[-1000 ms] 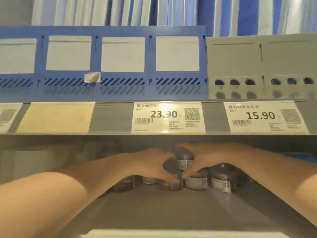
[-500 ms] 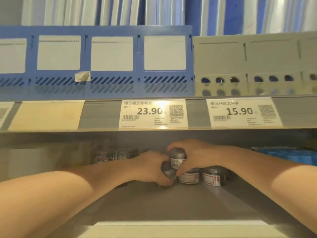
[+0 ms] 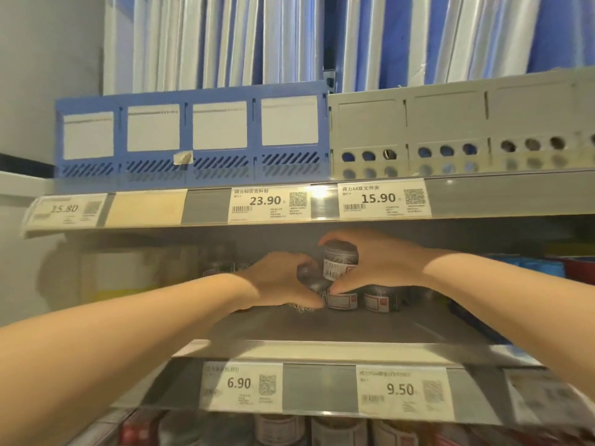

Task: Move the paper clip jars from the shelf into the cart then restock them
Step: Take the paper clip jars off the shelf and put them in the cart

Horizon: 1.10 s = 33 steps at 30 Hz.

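Both my hands reach into the middle shelf (image 3: 338, 326). My right hand (image 3: 373, 262) wraps a small clear paper clip jar (image 3: 339, 262) with a grey lid and a white and red label, held above the others. My left hand (image 3: 280, 281) grips a second jar (image 3: 310, 280), tilted, its grey lid facing me, pressed against the first. Two more jars (image 3: 380, 300) stand on the shelf under my right hand. Further jars (image 3: 219, 262) sit dim at the back left. No cart shows.
The shelf above carries a blue file rack (image 3: 193, 136), a grey rack (image 3: 450, 127) and price tags. Blue packs (image 3: 531, 268) lie at the right of the middle shelf. The lower shelf holds more labelled jars (image 3: 283, 429). The upper shelf edge (image 3: 322, 204) hangs close over my hands.
The camera has pulled back and tilted down, bringing the lower shelf and its price tags into view. My hands keep hold of the two jars and have drawn slightly toward the shelf front.
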{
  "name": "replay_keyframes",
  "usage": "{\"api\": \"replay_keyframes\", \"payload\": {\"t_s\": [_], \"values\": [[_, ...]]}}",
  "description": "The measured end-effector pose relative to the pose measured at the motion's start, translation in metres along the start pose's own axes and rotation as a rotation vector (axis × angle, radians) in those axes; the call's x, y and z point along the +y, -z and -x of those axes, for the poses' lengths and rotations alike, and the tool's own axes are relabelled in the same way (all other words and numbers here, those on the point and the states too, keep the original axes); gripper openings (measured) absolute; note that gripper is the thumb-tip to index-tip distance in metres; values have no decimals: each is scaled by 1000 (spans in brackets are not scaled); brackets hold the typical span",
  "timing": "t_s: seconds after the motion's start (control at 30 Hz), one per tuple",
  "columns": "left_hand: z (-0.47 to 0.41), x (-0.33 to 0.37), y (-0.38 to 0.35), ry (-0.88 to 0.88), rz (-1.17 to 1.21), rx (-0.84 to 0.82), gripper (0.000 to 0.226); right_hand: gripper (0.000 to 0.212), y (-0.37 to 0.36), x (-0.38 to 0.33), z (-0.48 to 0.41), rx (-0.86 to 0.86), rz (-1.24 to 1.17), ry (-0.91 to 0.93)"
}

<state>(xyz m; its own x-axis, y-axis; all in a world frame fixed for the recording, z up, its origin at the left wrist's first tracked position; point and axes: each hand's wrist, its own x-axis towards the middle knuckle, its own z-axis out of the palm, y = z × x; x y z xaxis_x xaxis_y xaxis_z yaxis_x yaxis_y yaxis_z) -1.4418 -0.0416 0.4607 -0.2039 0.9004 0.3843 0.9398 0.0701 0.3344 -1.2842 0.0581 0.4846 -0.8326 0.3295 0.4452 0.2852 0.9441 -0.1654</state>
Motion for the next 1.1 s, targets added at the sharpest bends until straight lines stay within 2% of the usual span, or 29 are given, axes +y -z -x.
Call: {"api": "replay_keyframes", "payload": {"t_s": [0.17,0.23,0.33,0.57,0.83,1.1], "values": [[39,16,16,30,-17,64,57,61,12,-22,36,-45,-41,-127],[55,20,25,35,-46,80,62,64,16,-33,53,-26,-31,-84],[82,30,38,-14,-45,100,63,68,24,-57,83,27,-62,-38],[164,58,47,-113,63,67,59,66,32,-131,163,54,-61,-141],[267,98,35,-224,33,-92,63,70,25,-212,265,28,-10,-307],[347,186,23,-409,60,-240,61,70,60,-268,390,38,7,-428]]}}
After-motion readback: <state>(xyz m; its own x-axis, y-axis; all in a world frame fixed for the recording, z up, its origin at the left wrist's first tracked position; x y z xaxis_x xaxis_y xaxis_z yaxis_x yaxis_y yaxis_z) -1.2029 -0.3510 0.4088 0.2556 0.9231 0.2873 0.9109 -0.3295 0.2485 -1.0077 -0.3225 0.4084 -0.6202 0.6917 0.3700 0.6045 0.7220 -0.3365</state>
